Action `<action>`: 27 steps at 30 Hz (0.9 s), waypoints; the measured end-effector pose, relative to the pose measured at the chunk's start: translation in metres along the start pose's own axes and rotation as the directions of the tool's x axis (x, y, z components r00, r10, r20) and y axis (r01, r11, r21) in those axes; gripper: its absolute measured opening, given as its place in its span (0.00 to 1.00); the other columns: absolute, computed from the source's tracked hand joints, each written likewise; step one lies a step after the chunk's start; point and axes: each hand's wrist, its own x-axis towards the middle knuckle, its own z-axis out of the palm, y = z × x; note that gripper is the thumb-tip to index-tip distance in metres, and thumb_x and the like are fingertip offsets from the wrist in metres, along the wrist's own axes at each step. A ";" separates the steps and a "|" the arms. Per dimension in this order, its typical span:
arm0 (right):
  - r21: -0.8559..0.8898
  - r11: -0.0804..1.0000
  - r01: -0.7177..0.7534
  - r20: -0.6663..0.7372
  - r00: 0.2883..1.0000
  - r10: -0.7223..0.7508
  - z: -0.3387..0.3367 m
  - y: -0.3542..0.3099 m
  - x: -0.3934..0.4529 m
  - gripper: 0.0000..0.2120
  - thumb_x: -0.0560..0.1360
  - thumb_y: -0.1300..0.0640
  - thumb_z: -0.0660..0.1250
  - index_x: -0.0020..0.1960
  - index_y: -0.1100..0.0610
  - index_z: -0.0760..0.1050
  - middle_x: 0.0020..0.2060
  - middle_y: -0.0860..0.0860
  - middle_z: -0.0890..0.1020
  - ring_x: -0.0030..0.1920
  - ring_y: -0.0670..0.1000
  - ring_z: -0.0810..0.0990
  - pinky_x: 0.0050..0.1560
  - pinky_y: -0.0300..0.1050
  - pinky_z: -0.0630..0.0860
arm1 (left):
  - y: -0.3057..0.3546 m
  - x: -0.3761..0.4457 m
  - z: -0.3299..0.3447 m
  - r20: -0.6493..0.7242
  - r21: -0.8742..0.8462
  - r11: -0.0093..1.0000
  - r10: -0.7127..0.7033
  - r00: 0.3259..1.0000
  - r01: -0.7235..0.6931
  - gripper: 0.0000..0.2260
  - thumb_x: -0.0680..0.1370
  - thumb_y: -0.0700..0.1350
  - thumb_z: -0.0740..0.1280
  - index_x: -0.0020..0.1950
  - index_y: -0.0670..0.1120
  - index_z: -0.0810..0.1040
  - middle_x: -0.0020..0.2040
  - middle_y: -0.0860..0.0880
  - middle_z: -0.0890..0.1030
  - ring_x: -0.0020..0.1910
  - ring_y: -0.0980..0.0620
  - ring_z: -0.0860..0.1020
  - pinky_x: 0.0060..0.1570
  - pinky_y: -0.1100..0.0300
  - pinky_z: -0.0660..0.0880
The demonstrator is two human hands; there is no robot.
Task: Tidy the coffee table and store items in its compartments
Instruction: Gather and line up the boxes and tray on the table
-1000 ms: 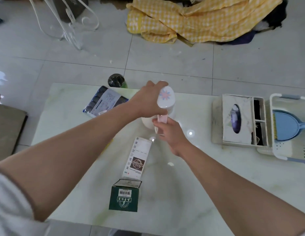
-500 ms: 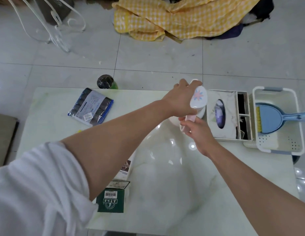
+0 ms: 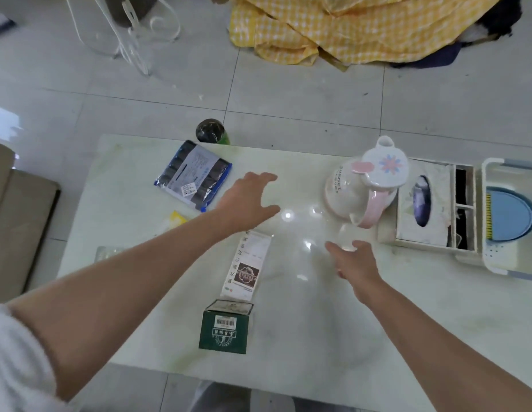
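Observation:
A white pitcher (image 3: 345,191) with a flowered lid and pink handle stands at the right of the pale marble coffee table (image 3: 288,328), touching a white tissue box organiser (image 3: 428,209). My left hand (image 3: 248,200) hovers open over the table's middle, left of the pitcher. Nearer the front, below the pitcher's handle, my right hand (image 3: 352,263) is open too, empty. A white carton (image 3: 247,266) and a green box (image 3: 224,328) lie in front of my left hand. A blue-edged pack of dark rolls (image 3: 193,173) lies at the back left.
A white basket (image 3: 496,263) with a blue dustpan (image 3: 508,215) sits at the table's right end. A dark-lidded green bottle (image 3: 211,132) stands on the tiled floor behind the table. Yellow checked cloth (image 3: 348,28) is piled farther back. A yellow packet (image 3: 177,218) peeks past my left forearm.
Both hands held the pitcher and carried it rightward to the tissue box organiser. Now they have let go and drawn back, fingers spread, with the pitcher standing alone.

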 end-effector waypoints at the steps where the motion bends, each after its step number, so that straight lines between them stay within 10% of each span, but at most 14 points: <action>1: -0.042 0.999 -0.030 0.076 0.997 0.034 0.014 0.004 -0.006 0.39 0.65 0.42 0.76 0.70 0.56 0.66 0.51 0.55 0.81 0.45 0.55 0.82 0.49 0.51 0.80 | -0.019 -0.010 0.003 0.059 0.033 0.997 -0.068 0.996 0.066 0.31 0.76 0.56 0.69 0.77 0.55 0.62 0.69 0.44 0.69 0.66 0.43 0.72 0.64 0.49 0.71; 6: -0.321 0.945 0.054 0.309 0.950 0.050 0.096 0.012 -0.027 0.38 0.69 0.40 0.73 0.72 0.54 0.63 0.58 0.54 0.79 0.44 0.53 0.79 0.34 0.43 0.75 | -0.093 -0.055 0.041 0.232 0.101 0.951 -0.307 0.923 0.291 0.35 0.75 0.59 0.68 0.78 0.49 0.60 0.71 0.41 0.70 0.68 0.40 0.72 0.65 0.47 0.71; 9: -0.569 0.822 0.025 0.379 0.895 0.235 0.129 0.007 -0.039 0.37 0.74 0.35 0.65 0.72 0.59 0.67 0.59 0.58 0.79 0.51 0.60 0.83 0.46 0.52 0.82 | -0.112 -0.064 0.064 0.298 0.026 0.912 -0.397 0.868 0.408 0.37 0.76 0.61 0.67 0.78 0.45 0.59 0.72 0.42 0.71 0.68 0.42 0.72 0.63 0.50 0.73; 13: -0.717 0.667 -0.202 0.403 0.660 0.634 0.136 0.023 -0.055 0.47 0.70 0.25 0.60 0.78 0.53 0.57 0.71 0.65 0.69 0.64 0.72 0.74 0.62 0.68 0.73 | -0.109 -0.064 0.087 0.440 -0.197 0.803 -0.440 0.783 0.562 0.36 0.77 0.57 0.66 0.79 0.47 0.55 0.68 0.43 0.73 0.62 0.42 0.76 0.50 0.49 0.81; 17: -0.493 0.655 -0.573 0.450 0.476 0.755 0.143 0.069 -0.063 0.50 0.66 0.25 0.66 0.77 0.52 0.56 0.75 0.66 0.60 0.62 0.75 0.74 0.62 0.70 0.71 | -0.102 -0.057 0.102 0.486 -0.353 0.703 -0.426 0.763 0.617 0.29 0.80 0.53 0.62 0.78 0.50 0.54 0.62 0.43 0.80 0.54 0.42 0.82 0.43 0.48 0.83; 22: -0.164 0.748 -0.643 0.512 0.593 0.621 0.170 0.080 -0.080 0.17 0.76 0.45 0.67 0.49 0.60 0.78 0.41 0.60 0.83 0.46 0.60 0.80 0.56 0.57 0.79 | -0.096 -0.048 0.107 0.416 -0.366 0.773 -0.362 0.834 0.518 0.21 0.82 0.51 0.58 0.75 0.50 0.60 0.64 0.43 0.77 0.53 0.42 0.80 0.41 0.46 0.83; 27: -0.198 0.829 -0.523 0.420 0.719 0.554 0.140 0.040 -0.052 0.13 0.74 0.47 0.66 0.49 0.57 0.78 0.39 0.57 0.85 0.44 0.57 0.83 0.48 0.49 0.80 | -0.104 -0.032 0.094 0.319 -0.365 0.821 -0.334 0.887 0.440 0.17 0.83 0.47 0.58 0.71 0.48 0.63 0.62 0.42 0.78 0.51 0.40 0.80 0.38 0.46 0.83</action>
